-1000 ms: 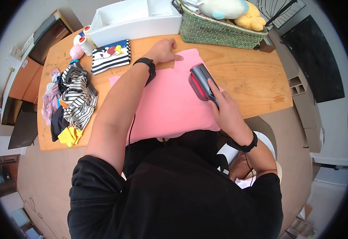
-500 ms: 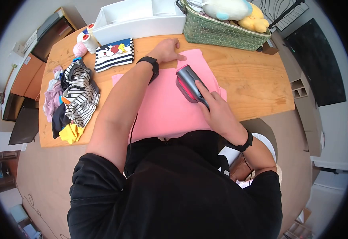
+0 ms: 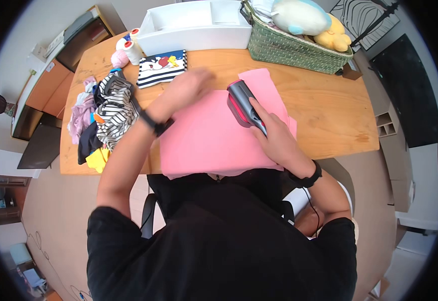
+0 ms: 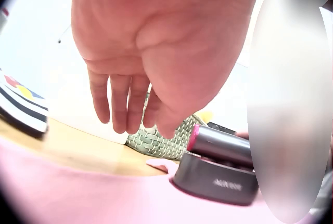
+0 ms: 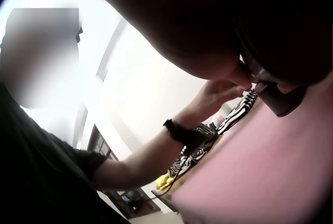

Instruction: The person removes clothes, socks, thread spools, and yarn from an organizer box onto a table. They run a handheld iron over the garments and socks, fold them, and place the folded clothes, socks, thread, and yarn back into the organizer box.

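Observation:
A pink garment lies spread over the front of the wooden table, reaching the edge by the person's lap. The right hand grips the handle of a grey and pink handheld garment steamer, its soleplate down on the cloth. In the left wrist view the steamer's dark base rests close over the pink fabric. The left hand, blurred in the head view, is raised above the garment's far left part. Its fingers hang loosely extended with nothing held, as the left wrist view shows.
A folded striped shirt lies beyond the left hand. Crumpled clothes are heaped at the table's left. Thread spools, a white bin and a green woven basket with plush toys line the back.
The left hand has let go of the garment's far edge, lifted and moved back leftward. The right hand has slid the steamer leftward across the cloth. The head view has shifted slightly.

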Demonstrator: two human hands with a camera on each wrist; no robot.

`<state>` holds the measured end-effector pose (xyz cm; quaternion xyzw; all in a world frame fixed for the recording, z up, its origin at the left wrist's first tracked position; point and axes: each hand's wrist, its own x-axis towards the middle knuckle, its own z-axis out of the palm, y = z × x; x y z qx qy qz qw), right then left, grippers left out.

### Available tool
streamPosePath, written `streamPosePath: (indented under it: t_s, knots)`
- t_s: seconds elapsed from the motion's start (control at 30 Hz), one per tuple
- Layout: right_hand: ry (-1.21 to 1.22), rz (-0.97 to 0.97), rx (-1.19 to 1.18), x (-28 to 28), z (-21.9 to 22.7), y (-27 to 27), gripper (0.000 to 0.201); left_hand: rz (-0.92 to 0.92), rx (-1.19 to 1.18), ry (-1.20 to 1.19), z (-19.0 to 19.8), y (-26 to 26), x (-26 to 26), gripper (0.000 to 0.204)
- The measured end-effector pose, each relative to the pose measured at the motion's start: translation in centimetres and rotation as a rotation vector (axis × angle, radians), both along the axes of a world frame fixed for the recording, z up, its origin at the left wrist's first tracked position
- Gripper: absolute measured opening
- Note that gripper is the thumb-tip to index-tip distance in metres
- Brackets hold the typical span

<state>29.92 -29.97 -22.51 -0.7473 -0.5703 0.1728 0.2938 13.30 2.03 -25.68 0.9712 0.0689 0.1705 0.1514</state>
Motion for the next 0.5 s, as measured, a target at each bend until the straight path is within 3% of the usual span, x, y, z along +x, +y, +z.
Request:
streamPosePath:
  t_s: [0.07,0.13,0.2,0.23,0.3,0.47,0.5]
  knots:
    - [0.08,0.039,0.021,0.4,-0.9,0.0,0.082,-0.035,-0.027,0.183,0.6,-1.7,-6.8,0.064]
    - [0.141,0.082,0.043,0.3,-0.3,0.3,0.084,-0.067,0.105,0.162,0.1,-3.6,-12.0,0.071]
    - [0.426,0.012,-0.114,-0.6,1.7,0.3,0.087,-0.002,0.075,0.199,0.0,-4.2,-14.7,0.079]
    - [0.42,0.022,-0.116,-1.2,1.8,0.3,0.087,0.057,0.042,0.238,-0.1,-4.3,-15.5,0.086]
    - [0.646,-0.115,-0.117,-2.6,1.8,0.2,0.086,0.078,0.038,0.224,-0.4,-4.2,-16.2,0.09]
    - [0.635,-0.133,-0.114,-4.9,0.9,1.5,0.085,0.14,0.029,0.189,-1.6,-3.5,-16.6,0.104]
    - [0.525,-0.098,-0.053,-5.0,-0.1,1.9,0.084,0.16,-0.014,0.182,-1.7,-3.2,-16.8,0.106]
